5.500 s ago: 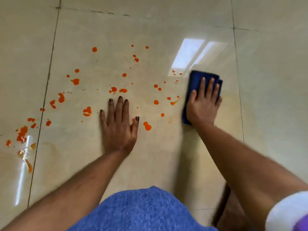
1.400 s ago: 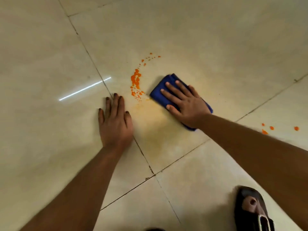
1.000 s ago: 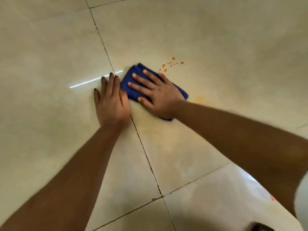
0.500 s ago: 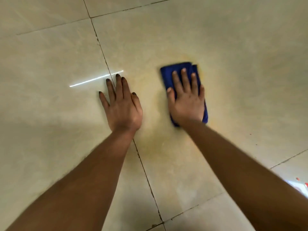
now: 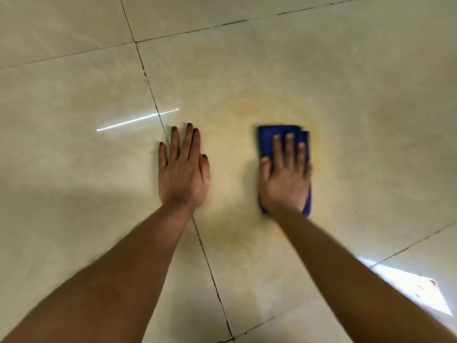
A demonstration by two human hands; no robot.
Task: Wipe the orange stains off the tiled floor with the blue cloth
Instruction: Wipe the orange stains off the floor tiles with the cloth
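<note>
1. Right hand (image 5: pixel 286 179): flat, palm down on the blue cloth (image 5: pixel 265 139), fingers straight and slightly spread, pressing it to the floor. No curl round the fabric, so released, not grasping.
2. Blue cloth: folded into a rough rectangle, lying flat on the tiled floor (image 5: pixel 371 95) right of centre. Far edge shows past the fingertips; a thin strip shows along the right side and near the wrist. Most of it is hidden under the hand.
3. Left hand (image 5: pixel 183 174): flat on the floor, palm down, fingers straight and close together, dark nail polish. Holds nothing. It sits across a grout line (image 5: pixel 153 95), well apart from the cloth, to its left.
4. Floor: glossy beige tiles with dark grout lines running near-to-far and crosswise.
5. Stains: a faint yellow-orange smear (image 5: pixel 247 107) spreads over the tile around and beyond the cloth, also between the two hands. A few small red-orange specks (image 5: pixel 431 282) lie in a bright window reflection (image 5: pixel 408 288) at the near right.
6. A thin bright streak of light (image 5: pixel 136 119) sits on the tile left of and beyond the left hand.
7. Both forearms are bare, reaching in from the near edge.
</note>
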